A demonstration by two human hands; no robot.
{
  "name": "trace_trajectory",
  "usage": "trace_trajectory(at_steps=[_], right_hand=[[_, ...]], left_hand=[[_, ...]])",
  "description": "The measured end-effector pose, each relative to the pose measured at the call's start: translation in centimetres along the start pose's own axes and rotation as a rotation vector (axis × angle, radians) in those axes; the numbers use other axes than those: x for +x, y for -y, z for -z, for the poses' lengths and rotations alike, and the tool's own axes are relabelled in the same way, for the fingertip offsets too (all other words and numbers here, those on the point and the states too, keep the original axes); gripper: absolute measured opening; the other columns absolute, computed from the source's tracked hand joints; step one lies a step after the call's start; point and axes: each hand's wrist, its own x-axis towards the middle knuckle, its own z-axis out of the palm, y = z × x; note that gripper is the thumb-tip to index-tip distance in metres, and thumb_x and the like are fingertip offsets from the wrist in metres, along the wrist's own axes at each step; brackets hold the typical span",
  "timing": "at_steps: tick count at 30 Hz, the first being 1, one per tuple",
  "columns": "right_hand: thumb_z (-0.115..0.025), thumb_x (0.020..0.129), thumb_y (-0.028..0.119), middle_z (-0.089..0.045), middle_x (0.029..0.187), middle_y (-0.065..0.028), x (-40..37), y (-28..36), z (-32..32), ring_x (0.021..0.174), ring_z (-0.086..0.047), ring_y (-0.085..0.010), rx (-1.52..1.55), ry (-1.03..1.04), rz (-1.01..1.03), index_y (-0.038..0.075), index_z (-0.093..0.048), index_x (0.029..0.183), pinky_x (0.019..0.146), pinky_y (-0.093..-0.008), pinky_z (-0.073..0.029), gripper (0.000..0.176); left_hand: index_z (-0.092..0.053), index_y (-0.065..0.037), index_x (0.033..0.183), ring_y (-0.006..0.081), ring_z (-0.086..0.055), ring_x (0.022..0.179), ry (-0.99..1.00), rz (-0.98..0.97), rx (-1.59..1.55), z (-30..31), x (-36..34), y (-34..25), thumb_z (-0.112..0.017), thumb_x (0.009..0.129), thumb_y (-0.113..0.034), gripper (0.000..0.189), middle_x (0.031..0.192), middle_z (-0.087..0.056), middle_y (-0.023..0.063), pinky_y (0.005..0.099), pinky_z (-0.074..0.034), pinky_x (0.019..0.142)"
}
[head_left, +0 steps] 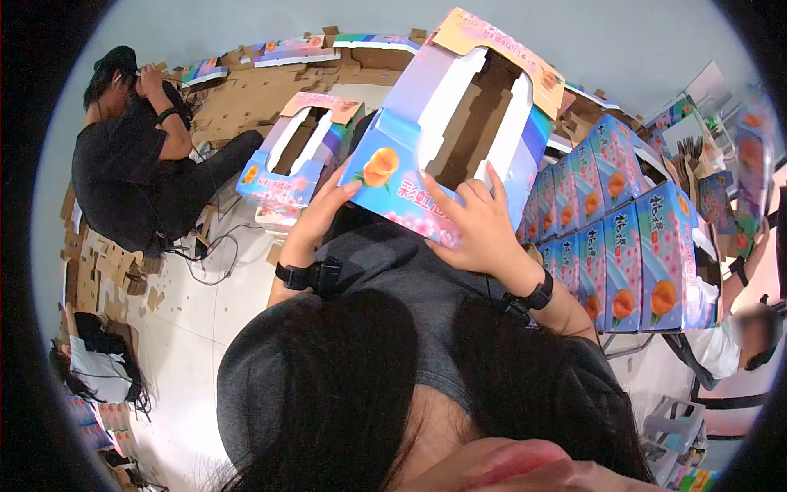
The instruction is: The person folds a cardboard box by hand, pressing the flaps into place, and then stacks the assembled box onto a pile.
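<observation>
Both my hands hold up a blue cardboard fruit box (447, 123) printed with peaches and pink blossoms. It is tilted, and its open side with white inner flaps and brown cardboard faces me. My left hand (321, 215) grips the box's lower left corner, thumb on the peach print. My right hand (479, 230) supports the lower edge, fingers spread up over the front face. Each wrist wears a black band. Dark hair and a grey cap (361, 328) fill the bottom of the view and hide my forearms.
A second open box of the same print (297, 160) lies on the floor behind. Several assembled boxes (627, 238) are stacked at the right. A person in black (131, 164) sits at upper left among cardboard scraps (246, 94). Other people are at the lower left (98, 365) and right (730, 340).
</observation>
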Motion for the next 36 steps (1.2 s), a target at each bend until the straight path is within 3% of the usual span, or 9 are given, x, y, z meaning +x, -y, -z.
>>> trace_trajectory(at_steps=[4, 8, 15, 19, 21, 26, 29, 34, 36], right_hand=[[-0.078, 0.062, 0.039, -0.048, 0.087, -0.0086, 0.2, -0.8, 0.6, 0.092, -0.052, -0.0272, 0.006, -0.077, 0.019, 0.015, -0.048, 0.142, 0.104, -0.0540, -0.024, 0.089], [-0.073, 0.066, 0.049, -0.051, 0.089, -0.0084, 2.6, -4.1, 3.1, 0.094, -0.052, -0.0261, -0.141, -0.199, -0.001, 0.020, -0.046, 0.144, 0.094, -0.0527, -0.029, 0.087], [-0.070, 0.068, 0.063, -0.066, 0.111, -0.0109, 9.6, -18.2, 10.1, 0.103, -0.061, -0.0284, -0.506, -0.316, -0.237, 0.026, -0.042, 0.146, 0.096, -0.0517, -0.031, 0.091], [-0.069, 0.067, 0.069, -0.062, 0.128, -0.0149, 9.9, -27.4, 16.3, 0.126, -0.052, -0.0344, -0.570, -0.090, -0.660, 0.033, -0.040, 0.147, 0.104, -0.0576, -0.026, 0.092], [-0.068, 0.066, 0.072, -0.054, 0.138, -0.0156, 6.4, -37.3, 17.8, 0.131, -0.048, -0.0348, -0.386, -0.138, -0.604, 0.033, -0.040, 0.147, 0.106, -0.0546, -0.028, 0.093], [-0.088, 0.064, 0.033, -0.054, 0.136, -0.0180, -1.6, -41.7, 20.2, 0.125, -0.050, -0.0239, 0.093, -0.071, -0.718, -0.005, -0.035, 0.144, 0.105, -0.0331, -0.039, 0.104], [-0.087, 0.067, 0.032, -0.055, 0.134, -0.0171, -5.0, -43.7, 20.4, 0.122, -0.052, -0.0231, 0.020, 0.129, -0.913, -0.005, -0.036, 0.145, 0.104, -0.0337, -0.039, 0.100], [-0.080, 0.077, 0.013, -0.068, 0.109, -0.0143, -8.0, -44.7, 20.5, 0.092, -0.067, -0.0193, 0.311, 0.051, -1.089, -0.005, -0.013, 0.151, 0.082, -0.0304, -0.054, 0.101], [-0.080, 0.077, 0.014, -0.068, 0.109, -0.0141, -8.6, -43.7, 21.0, 0.091, -0.067, -0.0187, 0.340, 0.039, -1.144, -0.004, -0.015, 0.151, 0.079, -0.0303, -0.054, 0.100]], left_hand=[[-0.021, -0.006, 0.153, 0.0172, -0.051, 0.119, 0.026, -0.182, 0.135, 0.7, 0.0, 0.2, -0.042, 0.096, -0.057, 0.080, 0.139, -0.048, 0.0129, 0.0293, -0.040, 0.094], [-0.016, -0.010, 0.155, 0.0265, -0.061, 0.105, 0.153, -0.220, -0.190, 1.3, 0.8, -0.4, -0.015, 0.093, -0.071, 0.086, 0.130, -0.054, 0.0196, 0.0328, -0.043, 0.089], [-0.041, -0.003, 0.142, 0.0219, -0.059, 0.098, -0.080, -0.137, -0.604, 4.8, 1.0, 1.5, -0.020, 0.096, -0.067, 0.082, 0.114, -0.060, 0.0143, 0.0307, -0.043, 0.087], [-0.046, -0.001, 0.135, 0.0200, -0.058, 0.096, -0.193, -0.110, -0.758, 5.9, 1.0, 3.5, -0.031, 0.096, -0.063, 0.076, 0.107, -0.062, 0.0106, 0.0301, -0.045, 0.086], [-0.045, -0.001, 0.136, 0.0206, -0.058, 0.097, -0.200, -0.123, -0.838, 7.0, 1.2, 5.0, -0.035, 0.096, -0.062, 0.074, 0.109, -0.061, 0.0104, 0.0326, -0.046, 0.088], [-0.048, -0.002, 0.130, 0.0213, -0.058, 0.097, -0.204, -0.154, -0.941, 7.9, 1.4, 6.4, -0.042, 0.095, -0.058, 0.066, 0.107, -0.060, 0.0101, 0.0355, -0.047, 0.089], [-0.048, -0.002, 0.130, 0.0217, -0.058, 0.097, -0.202, -0.138, -0.988, 7.8, 1.8, 7.2, -0.044, 0.095, -0.056, 0.065, 0.107, -0.060, 0.0103, 0.0353, -0.047, 0.088], [-0.053, -0.002, 0.122, 0.0200, -0.057, 0.090, -0.277, -0.046, -0.956, 6.0, 1.9, 6.2, -0.046, 0.094, -0.056, 0.061, 0.098, -0.060, 0.0088, 0.0317, -0.046, 0.082], [-0.053, -0.003, 0.121, 0.0199, -0.057, 0.089, -0.295, -0.045, -0.942, 6.1, 2.1, 6.3, -0.047, 0.094, -0.057, 0.061, 0.097, -0.060, 0.0086, 0.0315, -0.047, 0.082]])
